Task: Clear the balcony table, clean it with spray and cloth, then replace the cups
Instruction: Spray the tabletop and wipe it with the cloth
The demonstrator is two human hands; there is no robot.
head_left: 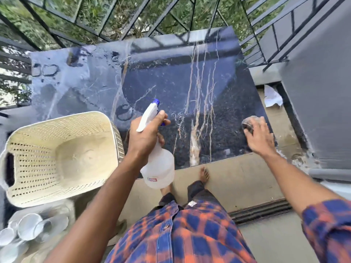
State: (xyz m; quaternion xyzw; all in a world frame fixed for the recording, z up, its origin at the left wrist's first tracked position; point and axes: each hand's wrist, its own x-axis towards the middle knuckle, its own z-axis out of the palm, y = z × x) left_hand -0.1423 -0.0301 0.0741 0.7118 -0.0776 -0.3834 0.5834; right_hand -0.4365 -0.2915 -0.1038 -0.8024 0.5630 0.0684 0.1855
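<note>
Cleared balcony table, mid-clean.
Left hand grips the spray bottle; right hand, fingers spread flat, presses the cloth on the wet table. Cups sit off the table, below-left of the left hand, by a basket: wiping and replacing remain.

1. Black metal railing with diagonal bars encloses the balcony; green foliage shows behind it in daylight.
2. Grey wall at right.
3. Beige floor with a dark ribbed strip.
</note>
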